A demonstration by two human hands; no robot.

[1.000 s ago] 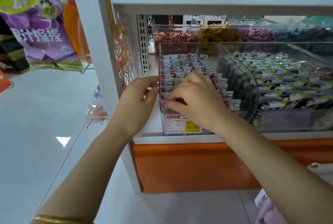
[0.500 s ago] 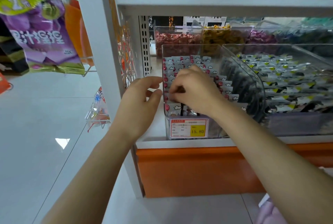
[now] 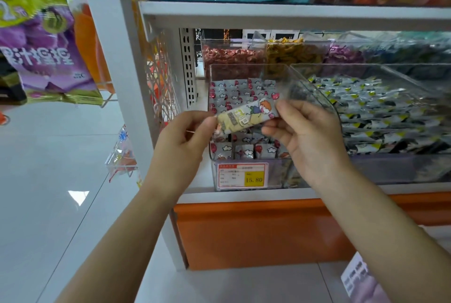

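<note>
Left hand (image 3: 181, 143), right hand (image 3: 310, 141), packet (image 3: 246, 117) now lifted

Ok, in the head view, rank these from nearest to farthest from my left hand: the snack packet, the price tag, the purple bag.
1. snack packet: the left hand pinches its left end, so they touch.
2. price tag: just below and to the right of that hand.
3. purple bag: hanging far off at the upper left.

Bare left hand (image 3: 181, 146), bare right hand (image 3: 310, 143)
</note>
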